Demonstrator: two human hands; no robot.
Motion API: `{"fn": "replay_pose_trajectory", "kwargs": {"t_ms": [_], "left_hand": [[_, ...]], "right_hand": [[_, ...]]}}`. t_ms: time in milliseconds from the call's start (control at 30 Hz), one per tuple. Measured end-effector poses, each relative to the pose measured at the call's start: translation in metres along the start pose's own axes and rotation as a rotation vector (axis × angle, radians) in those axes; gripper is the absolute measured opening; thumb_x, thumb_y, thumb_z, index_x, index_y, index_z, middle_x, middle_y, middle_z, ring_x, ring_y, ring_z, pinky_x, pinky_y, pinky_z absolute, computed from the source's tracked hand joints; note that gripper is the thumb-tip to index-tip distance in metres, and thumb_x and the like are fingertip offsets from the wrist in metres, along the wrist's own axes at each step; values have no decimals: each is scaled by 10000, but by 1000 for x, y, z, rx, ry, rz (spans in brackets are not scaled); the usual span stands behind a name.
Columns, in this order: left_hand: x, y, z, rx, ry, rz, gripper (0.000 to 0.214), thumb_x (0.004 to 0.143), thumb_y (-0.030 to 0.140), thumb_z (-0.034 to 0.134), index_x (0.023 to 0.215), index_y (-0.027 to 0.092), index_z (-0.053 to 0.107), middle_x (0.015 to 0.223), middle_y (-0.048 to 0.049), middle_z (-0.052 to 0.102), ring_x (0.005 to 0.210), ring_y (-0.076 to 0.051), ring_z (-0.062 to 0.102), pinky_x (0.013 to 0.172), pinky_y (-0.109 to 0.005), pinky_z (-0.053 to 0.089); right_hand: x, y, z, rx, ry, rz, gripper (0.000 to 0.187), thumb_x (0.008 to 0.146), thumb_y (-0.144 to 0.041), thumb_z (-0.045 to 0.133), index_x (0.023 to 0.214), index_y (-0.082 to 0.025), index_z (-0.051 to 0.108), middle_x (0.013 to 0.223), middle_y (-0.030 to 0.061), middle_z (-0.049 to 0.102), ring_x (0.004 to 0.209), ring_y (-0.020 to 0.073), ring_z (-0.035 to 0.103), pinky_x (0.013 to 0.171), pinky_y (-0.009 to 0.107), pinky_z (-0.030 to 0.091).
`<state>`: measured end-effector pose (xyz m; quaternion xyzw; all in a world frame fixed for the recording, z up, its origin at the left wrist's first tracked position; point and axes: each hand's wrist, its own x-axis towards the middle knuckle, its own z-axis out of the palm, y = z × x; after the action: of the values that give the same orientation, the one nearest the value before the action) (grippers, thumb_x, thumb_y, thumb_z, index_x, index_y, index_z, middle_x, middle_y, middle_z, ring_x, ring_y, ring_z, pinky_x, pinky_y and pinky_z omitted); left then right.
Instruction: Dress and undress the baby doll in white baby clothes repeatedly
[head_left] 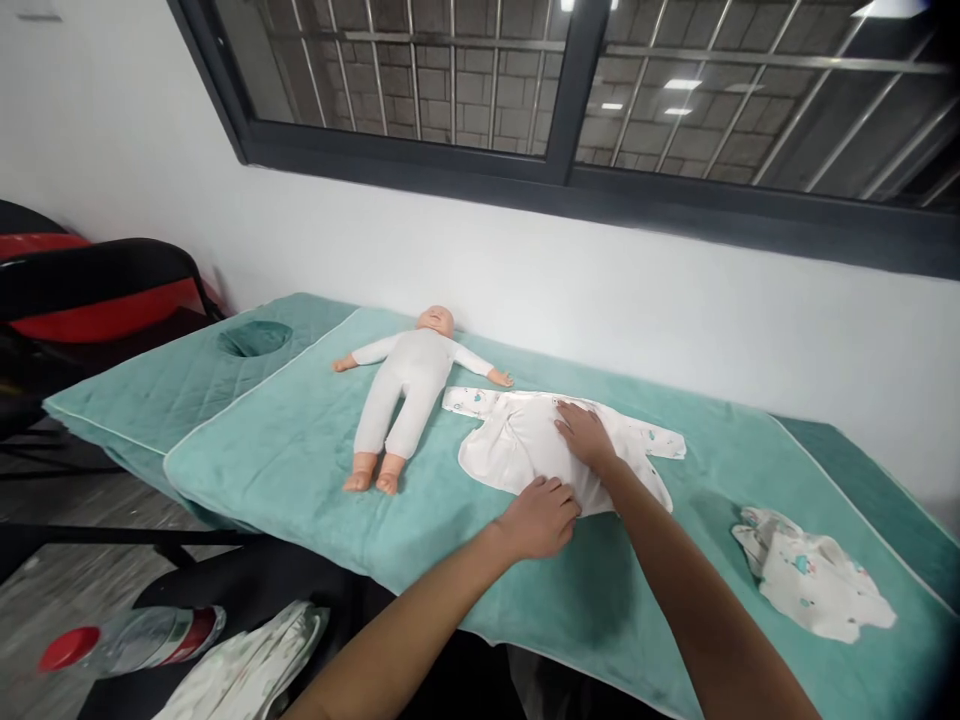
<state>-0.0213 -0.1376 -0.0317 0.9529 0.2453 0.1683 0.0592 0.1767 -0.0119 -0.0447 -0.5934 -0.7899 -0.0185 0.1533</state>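
Note:
A white baby shirt with small printed figures on its sleeves lies spread out on the green bed cover. My left hand is at its lower edge, fingers curled round the hem. Higher up, near the neckline, my right hand rests on the cloth with its fingers stretched out. Left of the shirt a baby doll lies on its back, arms spread, with a white cloth body and bare feet. One of the doll's hands is just above the shirt's left sleeve.
Crumpled printed baby clothing lies at the right of the green bed. At lower left, a bottle with a red cap and folded printed cloth lie on a black chair. A barred window is behind the bed.

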Motion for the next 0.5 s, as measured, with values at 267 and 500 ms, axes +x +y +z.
{"fn": "replay_pose_trajectory", "kwargs": {"t_ms": [267, 500], "left_hand": [[-42, -50, -47, -645, 396, -296, 217, 957, 249, 481, 1063, 216, 667, 1117, -71, 685, 1074, -193, 618, 972, -350, 477], [-107, -214, -144, -263, 873, -904, 391, 775, 338, 723, 1092, 125, 639, 1228, -173, 613, 1248, -344, 502, 1124, -542, 330]], "right_hand": [[-23, -22, -18, -15, 96, -181, 361, 1013, -283, 345, 1173, -180, 651, 1328, 131, 626, 1222, 272, 548, 1123, 468, 316], [67, -95, -17, 804, 208, 204, 462, 966, -494, 421, 1297, -198, 545, 1368, 144, 562, 1274, 287, 522, 1096, 486, 395]]}}
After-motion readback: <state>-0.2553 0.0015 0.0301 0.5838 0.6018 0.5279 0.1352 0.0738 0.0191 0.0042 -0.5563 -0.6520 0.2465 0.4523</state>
